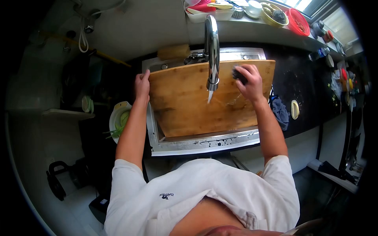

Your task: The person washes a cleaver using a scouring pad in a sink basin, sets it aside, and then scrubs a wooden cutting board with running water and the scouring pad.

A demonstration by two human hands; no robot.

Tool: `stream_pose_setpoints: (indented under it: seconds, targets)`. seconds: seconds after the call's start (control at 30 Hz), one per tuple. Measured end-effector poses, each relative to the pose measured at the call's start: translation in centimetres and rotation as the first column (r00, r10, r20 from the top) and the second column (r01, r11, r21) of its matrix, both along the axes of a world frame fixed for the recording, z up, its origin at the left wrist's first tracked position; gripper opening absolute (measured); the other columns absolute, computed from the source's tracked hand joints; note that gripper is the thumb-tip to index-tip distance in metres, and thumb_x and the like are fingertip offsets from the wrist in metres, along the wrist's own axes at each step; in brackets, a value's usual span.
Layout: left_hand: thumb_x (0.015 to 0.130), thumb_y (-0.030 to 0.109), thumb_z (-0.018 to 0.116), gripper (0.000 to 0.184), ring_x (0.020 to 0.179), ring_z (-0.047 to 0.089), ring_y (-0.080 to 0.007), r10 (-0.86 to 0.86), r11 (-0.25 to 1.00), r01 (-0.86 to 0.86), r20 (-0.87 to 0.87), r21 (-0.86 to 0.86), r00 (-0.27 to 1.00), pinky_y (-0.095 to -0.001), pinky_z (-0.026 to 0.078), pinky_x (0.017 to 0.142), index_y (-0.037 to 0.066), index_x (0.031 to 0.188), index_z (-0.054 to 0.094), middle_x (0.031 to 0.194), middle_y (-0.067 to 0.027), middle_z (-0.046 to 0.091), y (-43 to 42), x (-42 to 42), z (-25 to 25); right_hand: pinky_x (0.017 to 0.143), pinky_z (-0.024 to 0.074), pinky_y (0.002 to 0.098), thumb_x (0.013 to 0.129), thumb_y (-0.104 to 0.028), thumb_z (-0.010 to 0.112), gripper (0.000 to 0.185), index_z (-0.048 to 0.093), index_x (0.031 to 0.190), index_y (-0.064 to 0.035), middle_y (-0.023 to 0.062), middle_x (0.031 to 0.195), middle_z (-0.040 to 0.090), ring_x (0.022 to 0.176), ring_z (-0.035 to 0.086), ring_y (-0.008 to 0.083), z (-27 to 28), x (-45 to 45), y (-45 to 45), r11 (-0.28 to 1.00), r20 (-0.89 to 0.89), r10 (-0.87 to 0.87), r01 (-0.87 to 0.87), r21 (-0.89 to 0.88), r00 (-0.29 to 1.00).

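Note:
A large wooden cutting board (185, 98) leans tilted in the metal sink (204, 143). My left hand (142, 85) is closed on the board's left edge near its top corner, thumb up. Pressed to the upper right of the board, my right hand (251, 80) grips a dark scrubber (239, 76), probably a scouring pad. Water runs from the chrome faucet (213, 51) above the middle of the board. Wet streaks show on the wood below my right hand.
Right of the sink lie a grey-blue cloth (280, 113) and a pale oval brush or dish (295, 109). On the left stands a bowl (117, 118) with green vegetables. The windowsill holds a yellow basket (274, 15) and a red basket (298, 23). A bottle (318, 54) is farther right.

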State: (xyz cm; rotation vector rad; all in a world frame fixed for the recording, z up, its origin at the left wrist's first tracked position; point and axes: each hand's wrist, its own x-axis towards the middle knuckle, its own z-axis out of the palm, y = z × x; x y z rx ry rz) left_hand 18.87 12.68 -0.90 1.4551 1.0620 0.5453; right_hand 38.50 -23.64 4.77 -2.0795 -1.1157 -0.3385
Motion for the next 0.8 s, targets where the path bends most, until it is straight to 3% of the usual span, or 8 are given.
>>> stream_pose_setpoints:
  seconds: [0.13,0.27,0.37,0.5,0.63,0.7,0.77,0.8]
  targets:
    - [0.087,0.03,0.067,0.034,0.089,0.053,-0.0168,0.003,0.999,-0.004,0.022,0.037,1.0,-0.0307,0.043,0.083,0.0,0.098,0.057,0.093,-0.0077,0.059,-0.2,-0.3,0.0,0.076,0.0522,0.0379,0.067,-0.012,0.066,0.028,0.067,0.095,-0.0055,0.0139,0.097,0.064,0.087,0.062,0.0315,2.2,0.8,2.8,0.981,-0.176,0.143,-0.163,-0.107,0.974]
    - [0.086,0.031,0.068,0.035,0.087,0.054,-0.0169,0.014,0.998,-0.017,0.042,0.055,0.999,-0.0308,0.043,0.081,0.001,0.097,0.057,0.091,-0.0071,0.06,-0.3,-0.8,0.1,0.066,0.0533,0.039,0.066,-0.013,0.066,0.031,0.065,0.096,-0.0039,0.0149,0.092,0.063,0.08,0.062,0.0337,-0.4,1.3,0.0,1.0,-0.085,0.018,-0.019,-0.014,0.996]
    - [0.086,0.032,0.069,0.034,0.085,0.053,-0.0155,0.033,0.996,-0.035,0.03,0.082,0.999,-0.0301,0.043,0.079,0.002,0.096,0.058,0.089,-0.0053,0.059,-0.7,-0.8,0.3,0.068,0.0533,0.0397,0.063,-0.009,0.068,0.037,0.064,0.1,-0.0055,0.015,0.094,0.062,0.082,0.062,0.0332,-4.2,-2.1,-3.7,0.996,0.196,-0.04,0.023,0.088,0.98]
    - [0.086,0.03,0.069,0.031,0.082,0.051,-0.0133,0.037,0.998,-0.042,0.091,0.046,0.995,-0.0281,0.042,0.077,0.003,0.097,0.058,0.087,-0.0022,0.057,0.0,-0.7,-1.0,0.081,0.0507,0.0428,0.062,-0.002,0.069,0.042,0.064,0.103,-0.0066,0.0162,0.099,0.057,0.093,0.058,0.0335,-11.6,-8.3,-9.0,0.953,-0.063,0.165,-0.175,-0.247,0.984]
    - [0.088,0.028,0.068,0.028,0.083,0.051,-0.0128,0.05,0.997,-0.054,0.084,0.048,0.995,-0.0281,0.043,0.078,0.003,0.097,0.058,0.088,-0.002,0.057,0.5,-0.6,-1.8,0.086,0.0482,0.0439,0.065,0.002,0.068,0.04,0.063,0.104,-0.0046,0.0182,0.108,0.054,0.1,0.055,0.0354,-8.8,-11.0,-9.5,0.999,-0.103,-0.032,0.035,0.035,0.994]
    - [0.089,0.028,0.067,0.028,0.084,0.052,-0.0127,0.035,0.999,-0.038,0.075,0.038,0.997,-0.028,0.044,0.079,0.003,0.097,0.058,0.089,-0.0022,0.057,0.6,-0.5,-1.5,0.09,0.0469,0.0436,0.067,0.003,0.068,0.043,0.062,0.109,-0.0048,0.0174,0.109,0.054,0.103,0.053,0.0383,-10.1,-10.3,-10.8,0.989,-0.31,0.022,-0.065,-0.131,0.951]
    - [0.09,0.028,0.066,0.028,0.085,0.052,-0.0131,0.05,0.998,-0.052,0.058,0.038,0.997,-0.0284,0.044,0.079,0.003,0.098,0.057,0.09,-0.0028,0.057,1.0,-0.5,-1.8,0.09,0.047,0.0421,0.068,0.003,0.067,0.044,0.061,0.11,-0.0056,0.0176,0.11,0.055,0.104,0.053,0.0375,-9.7,-9.6,-12.1,0.997,-0.128,0.024,-0.033,-0.072,0.992]
    - [0.09,0.029,0.066,0.028,0.086,0.052,-0.0136,0.04,0.999,-0.042,0.063,0.024,0.997,-0.0288,0.044,0.08,0.003,0.099,0.058,0.091,-0.0034,0.057,0.9,-0.4,-1.4,0.092,0.0465,0.0416,0.07,0.001,0.068,0.041,0.061,0.111,-0.0052,0.018,0.11,0.056,0.106,0.054,0.0368,-8.9,-9.5,-12.5,0.999,-0.214,-0.041,0.032,-0.044,0.976]
